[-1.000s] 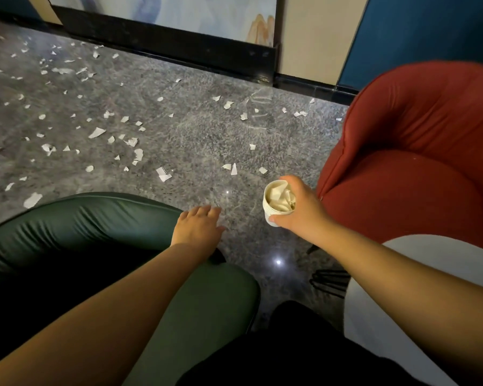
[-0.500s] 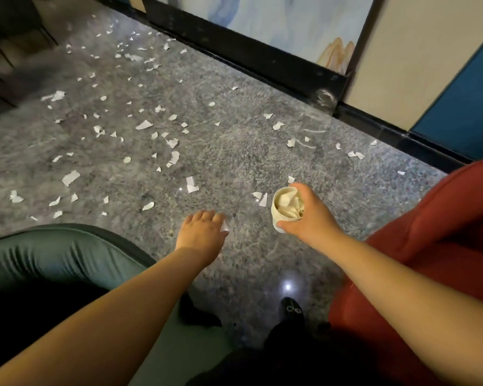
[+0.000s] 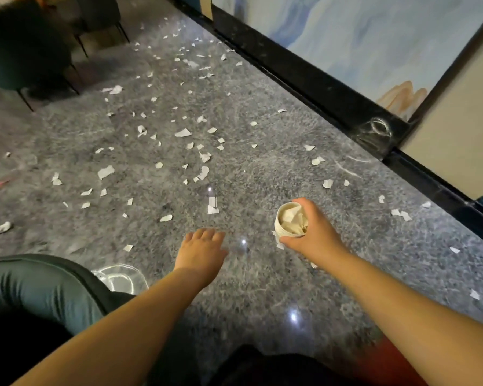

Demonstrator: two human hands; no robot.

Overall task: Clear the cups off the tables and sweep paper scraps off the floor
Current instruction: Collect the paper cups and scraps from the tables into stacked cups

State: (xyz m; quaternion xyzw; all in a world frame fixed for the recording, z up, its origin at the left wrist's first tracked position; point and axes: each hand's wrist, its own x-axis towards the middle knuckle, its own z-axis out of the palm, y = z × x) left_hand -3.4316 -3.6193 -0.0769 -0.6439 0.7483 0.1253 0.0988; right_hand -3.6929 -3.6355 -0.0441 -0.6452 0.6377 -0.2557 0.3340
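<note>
The right hand (image 3: 314, 236) grips a white paper cup (image 3: 290, 222) stuffed with crumpled paper; left of that grip the left hand (image 3: 201, 250) hangs open, and paper scraps (image 3: 183, 132) litter the grey floor (image 3: 262, 285) beyond

1. Grey speckled stone floor (image 3: 262, 151): polished, glossy, mirrored small points of light.
2. Torn white paper scraps (image 3: 183, 132): thin, matt, ragged at the edges.
3. Small white paper cup (image 3: 280, 228): matt wall, stuffed with crumpled off-white paper.
4. Dark green padded chair seat (image 3: 39, 285): smooth, leather-like cover with a soft sheen.
5. Black skirting strip (image 3: 304, 82) along the wall: smooth and glossy.
6. Pale blue painted wall panel (image 3: 346, 32): flat, smooth.
</note>
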